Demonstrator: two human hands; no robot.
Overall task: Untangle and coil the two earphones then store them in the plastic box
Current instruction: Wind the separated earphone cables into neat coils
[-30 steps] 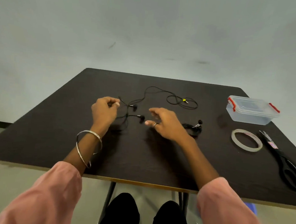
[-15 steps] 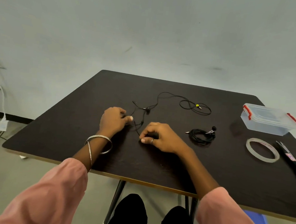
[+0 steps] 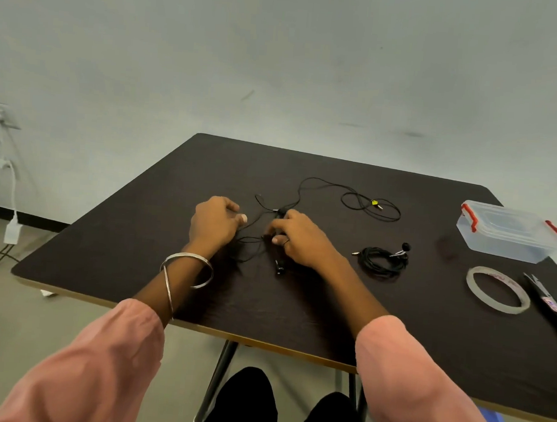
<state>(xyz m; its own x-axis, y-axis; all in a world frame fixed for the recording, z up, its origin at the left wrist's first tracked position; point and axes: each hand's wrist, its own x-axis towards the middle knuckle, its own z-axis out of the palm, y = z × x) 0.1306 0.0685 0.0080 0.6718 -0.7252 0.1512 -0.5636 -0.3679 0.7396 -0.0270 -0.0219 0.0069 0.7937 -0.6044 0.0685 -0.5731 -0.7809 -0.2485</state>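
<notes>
- Hands first: left hand (image 3: 215,221) rests on the counter (image 3: 296,311) with fingers curled, thumb and forefinger apparently pinching the thin black cable; right hand (image 3: 297,235) lies just beside it, fingers curled down onto the same cable near its inline piece. Exact finger contact is too small to confirm.
- Counter: dark top carrying all the items; both forearms reach over its near edge.
- Plastic box (image 3: 508,232): far right of the counter, well apart from both hands, clear lid on and red latches down as far as can be seen. Nothing visible inside. Judged: storing not yet begun.
- Loose earphone (image 3: 353,199): cable sprawled from between the hands out to a loop with a yellow-marked plug beyond the right hand; one earbud lies by the right wrist. Judged: untangled or nearly so, coiling still to do.
- Coiled earphone (image 3: 382,259): tight black bundle right of the right hand, lying free. Judged: first coil done, awaiting the box.
- Tape roll (image 3: 497,290) and scissors (image 3: 550,305): near the right edge, untouched.
- Remaining: coil second, open box, store both.
</notes>
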